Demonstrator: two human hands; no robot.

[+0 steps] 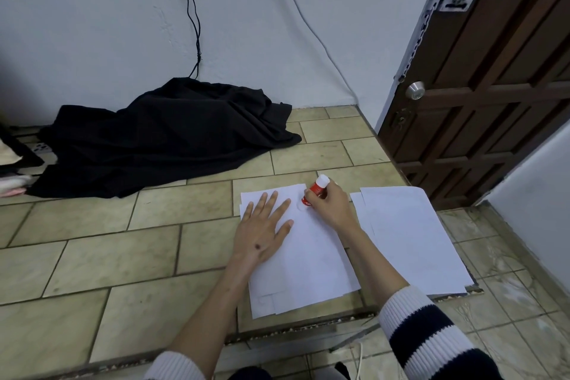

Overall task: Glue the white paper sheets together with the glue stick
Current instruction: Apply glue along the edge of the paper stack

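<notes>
A stack of white paper sheets (308,259) lies on the tiled counter in front of me. My left hand (262,230) rests flat on its upper left part, fingers spread, holding nothing. A red glue stick (314,191) with a white end is tilted, its lower tip touching the top sheet near the far edge. My right hand (331,205) grips the stick. A second pile of white sheets (410,234) lies to the right, beside my right forearm.
A heap of black cloth (160,136) lies at the back left against the wall. The counter (123,253) ends at a chipped front edge. A brown door (493,86) stands at the right, and cables hang down the wall.
</notes>
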